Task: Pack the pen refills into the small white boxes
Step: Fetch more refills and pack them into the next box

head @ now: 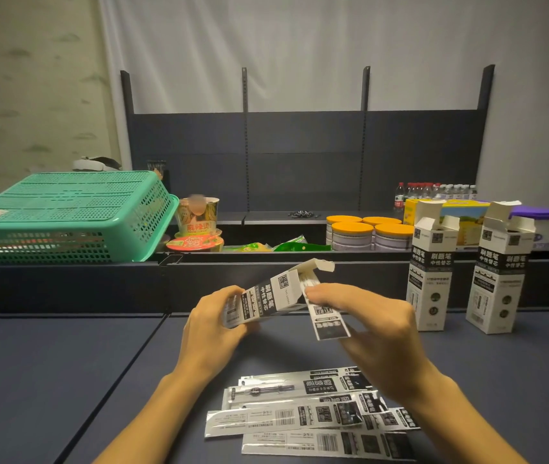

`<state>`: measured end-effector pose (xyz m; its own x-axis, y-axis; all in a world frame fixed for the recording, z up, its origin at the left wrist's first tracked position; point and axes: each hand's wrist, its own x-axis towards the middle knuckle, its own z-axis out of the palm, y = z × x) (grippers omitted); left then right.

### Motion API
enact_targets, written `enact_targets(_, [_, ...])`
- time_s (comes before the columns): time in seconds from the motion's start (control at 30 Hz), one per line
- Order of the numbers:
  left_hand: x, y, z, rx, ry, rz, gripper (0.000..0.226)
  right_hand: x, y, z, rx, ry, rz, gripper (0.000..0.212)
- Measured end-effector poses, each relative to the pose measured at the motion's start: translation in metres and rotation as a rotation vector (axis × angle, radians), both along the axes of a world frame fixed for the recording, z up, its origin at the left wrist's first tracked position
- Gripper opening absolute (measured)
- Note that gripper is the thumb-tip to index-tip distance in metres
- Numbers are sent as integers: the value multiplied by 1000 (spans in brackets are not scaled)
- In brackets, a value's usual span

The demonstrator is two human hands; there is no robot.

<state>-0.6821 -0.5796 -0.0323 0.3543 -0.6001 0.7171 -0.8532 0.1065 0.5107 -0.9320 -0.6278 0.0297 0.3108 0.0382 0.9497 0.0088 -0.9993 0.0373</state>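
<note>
While refill packets wait near the table's front edge, one goes into a box.
Left hand [214, 321] grips a tilted white refill box [266, 296] above mid-table; right hand [372, 324] pinches a refill packet [326, 318], its top end already inside the mouth. Two open boxes [432, 272] stand upright toward the right back edge, their contents hidden. A loose pile of refill packets [310, 413] remains, so much packing seems left.

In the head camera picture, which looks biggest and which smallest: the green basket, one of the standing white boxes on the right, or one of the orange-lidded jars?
1. green basket, clearly the largest.
2. standing white box, tall and narrow.
3. orange-lidded jar, smallest.
The jar stands farther from the camera than the box, so that gap may be exaggerated.
</note>
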Motion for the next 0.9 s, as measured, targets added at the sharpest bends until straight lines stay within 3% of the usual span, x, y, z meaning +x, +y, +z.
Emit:
enact_targets(0.27, [-1,2,2,5,7,-5,54,2,0,-2,183,-38,119,25])
enact_targets(0.53, [0,1,0,10,16,-60,52,-2,6,10,787,-256,462,18])
enact_targets(0.63, [-1,1,1,9,21,-113,50,-4,1,16,905,-330,519,18])
enact_targets(0.8, [-8,2,3,7,36,-186,49,0,0,10,890,-212,482,18])
enact_targets(0.9, [-12,4,5,0,47,-213,49,3,-1,6,640,-162,351,13])
